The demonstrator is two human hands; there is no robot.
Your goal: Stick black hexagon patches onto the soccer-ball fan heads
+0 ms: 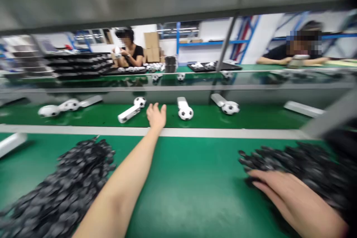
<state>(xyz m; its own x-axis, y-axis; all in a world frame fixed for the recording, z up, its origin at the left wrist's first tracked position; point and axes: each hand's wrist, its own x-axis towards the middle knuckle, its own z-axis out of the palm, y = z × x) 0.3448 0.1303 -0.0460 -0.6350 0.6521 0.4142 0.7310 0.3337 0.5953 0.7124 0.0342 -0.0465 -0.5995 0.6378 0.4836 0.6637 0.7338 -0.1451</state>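
My left hand [156, 116] reaches over the green conveyor belt [259, 113], its fingers apart and nothing in them. Just left of it lies a white handle with a football-patterned ball [140, 102]; another such piece [185, 112] is to its right, not touched. My right hand [290, 193] rests at the near edge of a pile of small black parts [306, 160] on the right of the green table [192, 186]. Its fingertips are blurred and partly hidden against the black parts, so what they hold, if anything, does not show.
A second pile of black parts [75, 178] lies at the left, near a white piece [12, 144]. More football pieces [230, 107] sit on the belt. A metal post [331, 115] stands at the right. Two people work beyond the far belt, near stacked black trays [78, 63].
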